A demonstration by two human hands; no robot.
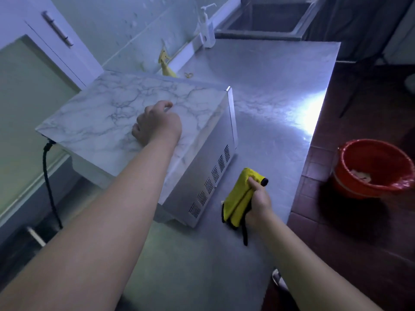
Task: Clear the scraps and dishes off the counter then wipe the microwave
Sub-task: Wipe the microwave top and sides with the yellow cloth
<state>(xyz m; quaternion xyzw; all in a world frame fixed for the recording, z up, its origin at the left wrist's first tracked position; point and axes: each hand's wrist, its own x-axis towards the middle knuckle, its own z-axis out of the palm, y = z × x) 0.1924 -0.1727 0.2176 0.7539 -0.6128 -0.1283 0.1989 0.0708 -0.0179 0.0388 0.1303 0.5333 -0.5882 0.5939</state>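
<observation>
- Cord [48, 176] hangs off the back left corner of the microwave [101, 113]; don't drag the box or you'll pull it tight; where it plugs in is out of view
- Microwave sits at an angle on the counter [269, 97], marbled top and vented side toward you; door faces away, only its edge shows, so can't judge how dirty the front is
- Left hand [157, 124] rests on the top, fingers curled, nothing seen in them; use it as a brace while you wipe; it covers a patch of the top, so lift it and do that patch too
- Banana peel [167, 68] lies against the wall behind the microwave, partly hidden by it; small scrap [188, 74] just beside; clearing looks unfinished, bin these first
- Cloth [238, 198], folded yellow, is gripped in the right hand [260, 200], fingers wrapped round it, just beside the vented side; open the fold for a flat face; wipe top first, then sides; go light over the vents
- Bucket [363, 190] on the floor at right, well apart; pale bits inside, too dim to name
</observation>
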